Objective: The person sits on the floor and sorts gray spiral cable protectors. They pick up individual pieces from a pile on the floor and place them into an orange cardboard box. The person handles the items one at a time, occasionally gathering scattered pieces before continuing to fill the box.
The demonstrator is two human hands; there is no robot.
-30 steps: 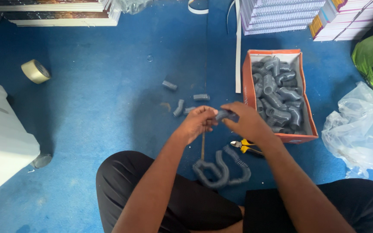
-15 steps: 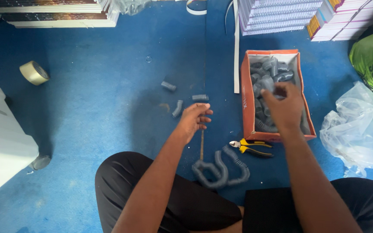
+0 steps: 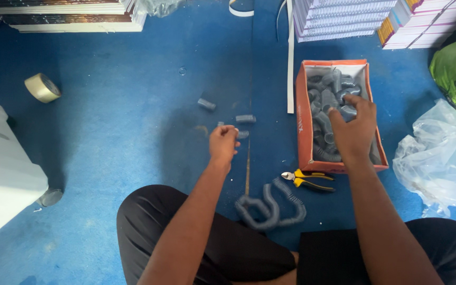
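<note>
Grey tube pieces (image 3: 327,89) crowd orange box (image 3: 303,126); right hand (image 3: 352,129) open inside, left hand (image 3: 222,143) pinching rod (image 3: 247,169).

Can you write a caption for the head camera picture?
Right hand reaches into orange cardboard box of grey tube pieces.

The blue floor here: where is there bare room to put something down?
Bare floor lies between the tape roll and the left hand. It is crowded by the orange box, where the right hand, pliers and plastic bag sit.
</note>
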